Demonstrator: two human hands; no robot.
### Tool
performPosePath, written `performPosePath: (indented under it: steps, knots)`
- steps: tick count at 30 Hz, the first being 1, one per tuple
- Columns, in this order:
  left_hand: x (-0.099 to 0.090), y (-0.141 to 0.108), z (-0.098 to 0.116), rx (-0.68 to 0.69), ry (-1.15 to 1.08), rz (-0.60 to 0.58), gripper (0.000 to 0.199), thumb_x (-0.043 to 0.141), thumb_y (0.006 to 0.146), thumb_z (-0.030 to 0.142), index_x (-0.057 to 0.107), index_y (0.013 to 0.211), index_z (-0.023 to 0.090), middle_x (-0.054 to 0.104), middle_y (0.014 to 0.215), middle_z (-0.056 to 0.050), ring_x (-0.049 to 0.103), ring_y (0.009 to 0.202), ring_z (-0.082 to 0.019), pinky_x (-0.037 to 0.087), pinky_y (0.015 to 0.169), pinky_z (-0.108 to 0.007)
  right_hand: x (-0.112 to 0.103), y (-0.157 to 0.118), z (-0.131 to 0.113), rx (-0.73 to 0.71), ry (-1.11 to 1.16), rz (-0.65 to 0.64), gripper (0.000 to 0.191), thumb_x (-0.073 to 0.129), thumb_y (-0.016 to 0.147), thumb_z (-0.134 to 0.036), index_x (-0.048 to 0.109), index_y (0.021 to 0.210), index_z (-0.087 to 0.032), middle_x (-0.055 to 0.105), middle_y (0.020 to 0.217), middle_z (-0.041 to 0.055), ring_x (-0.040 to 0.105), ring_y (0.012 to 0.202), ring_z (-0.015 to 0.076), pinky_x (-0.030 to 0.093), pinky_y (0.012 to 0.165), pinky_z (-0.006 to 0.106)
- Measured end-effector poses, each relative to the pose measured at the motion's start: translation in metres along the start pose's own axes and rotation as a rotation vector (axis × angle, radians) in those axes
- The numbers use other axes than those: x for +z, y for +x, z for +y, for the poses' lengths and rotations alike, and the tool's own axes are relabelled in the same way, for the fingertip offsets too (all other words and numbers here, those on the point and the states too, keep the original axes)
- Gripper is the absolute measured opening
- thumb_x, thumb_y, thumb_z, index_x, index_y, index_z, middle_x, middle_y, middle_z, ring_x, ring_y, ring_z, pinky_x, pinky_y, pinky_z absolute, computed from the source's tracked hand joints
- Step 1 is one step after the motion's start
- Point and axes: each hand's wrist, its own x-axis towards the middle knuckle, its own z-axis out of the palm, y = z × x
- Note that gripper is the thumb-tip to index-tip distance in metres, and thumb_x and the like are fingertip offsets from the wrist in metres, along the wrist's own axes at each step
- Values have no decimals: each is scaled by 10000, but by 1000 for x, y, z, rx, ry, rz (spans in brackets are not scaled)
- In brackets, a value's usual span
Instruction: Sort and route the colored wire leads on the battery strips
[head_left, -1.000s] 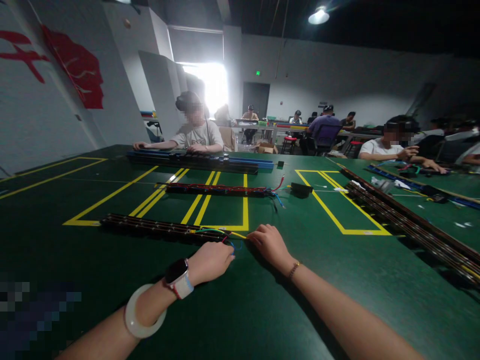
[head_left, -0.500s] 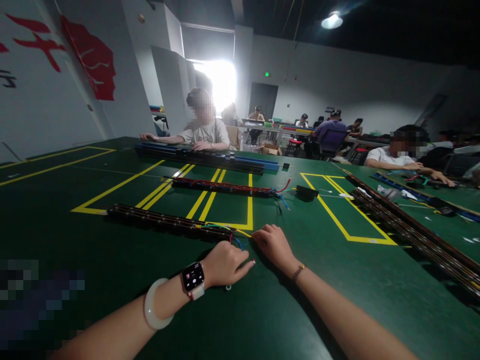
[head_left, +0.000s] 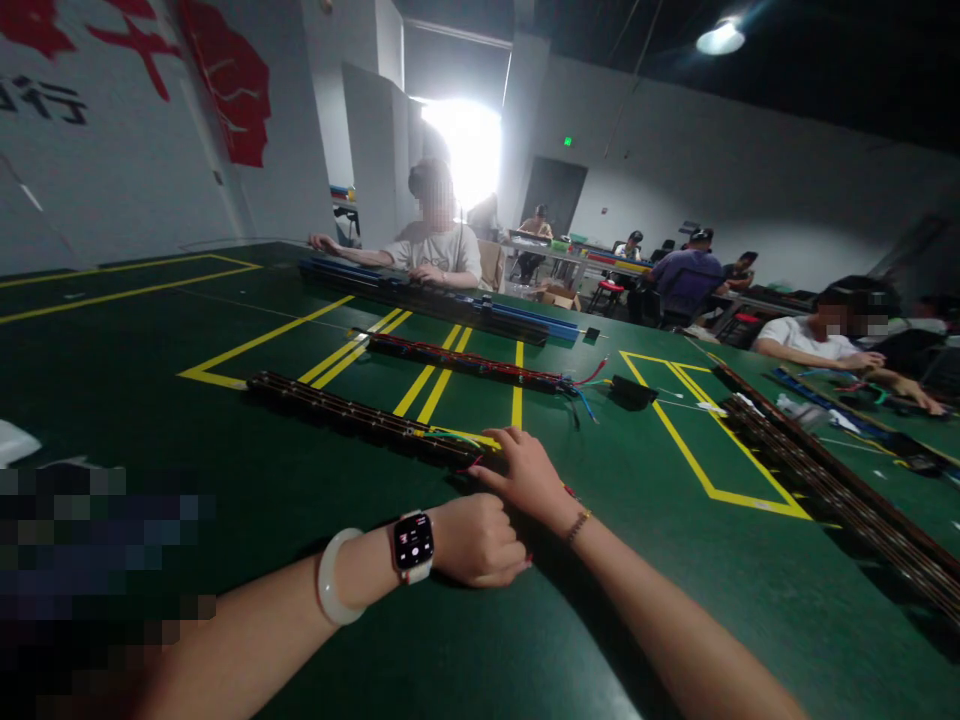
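A long dark strip with metal lines (head_left: 352, 415) lies across the green table in front of me. Green, yellow and red wires (head_left: 450, 437) come out at its right end. Over that end reaches my right hand (head_left: 529, 475), thumb and fingers apart, the fingertips at the wires. Closer to me, my left hand (head_left: 480, 540) is curled closed just above the table, with a watch (head_left: 413, 545) and a pale bangle (head_left: 330, 580) on its arm. Whatever its fingers hold, if anything, is hidden.
Behind lies a second strip with red and blue wires (head_left: 472, 362), with a black block (head_left: 634, 392) beside its wire ends. More long strips (head_left: 840, 490) run along the right. A co-worker (head_left: 435, 240) sits opposite behind blue-black bars (head_left: 420, 300); another person (head_left: 817, 330) works at right.
My right hand has gone from closed at the yellow wire to spread over the strip's end. My left hand has drawn back from the wires and curled its fingers. The view has shifted.
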Motion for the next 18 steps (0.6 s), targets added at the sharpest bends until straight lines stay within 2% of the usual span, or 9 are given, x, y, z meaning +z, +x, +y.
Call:
performPosePath:
  steps: [3, 6, 8, 11, 14, 18]
  knots:
    - [7, -1, 0, 53, 69, 147, 306, 448, 878, 253, 510, 591, 167, 512, 496, -14, 444, 440, -131, 289, 476, -307, 15, 14, -13, 35, -34, -84, 534, 636, 768, -551, 548, 1136, -174, 530, 1045, 79, 548, 881, 170, 449, 789, 294]
    - [9, -2, -2, 51, 82, 181, 305, 448, 874, 257, 490, 586, 169, 501, 487, -4, 442, 434, -120, 298, 469, -295, 21, 24, -13, 80, -56, -127, 408, 620, 796, -504, 560, 1010, -161, 517, 1026, 75, 554, 771, 136, 452, 686, 261]
    - [8, -2, -3, 41, 69, 188, 306, 444, 876, 259, 485, 586, 170, 500, 485, 0, 446, 435, -117, 304, 465, -290, 18, 28, -5, 70, -74, -103, 374, 583, 827, -491, 557, 999, -160, 518, 1035, 77, 559, 769, 135, 450, 672, 256]
    - [8, -3, -4, 25, 57, 196, 314, 433, 884, 260, 475, 585, 173, 500, 478, 6, 447, 428, -117, 293, 451, -288, 7, 33, 21, 66, -104, -23, 370, 545, 854, -480, 565, 1040, -161, 534, 1037, 75, 568, 803, 148, 453, 698, 262]
    - [8, -4, -4, 6, 54, 173, 319, 422, 895, 265, 470, 594, 174, 513, 484, 9, 454, 426, -116, 290, 452, -286, -2, 37, 60, 116, -140, 73, 391, 547, 848, -486, 587, 1074, -169, 553, 1049, 76, 578, 845, 167, 454, 730, 271]
    - [7, -3, -4, 0, 29, 132, 303, 441, 892, 275, 471, 608, 173, 532, 499, 12, 456, 424, -113, 289, 451, -276, -1, 40, 109, 213, -220, 186, 428, 567, 829, -494, 609, 1101, -166, 581, 1059, 90, 576, 900, 210, 454, 781, 311]
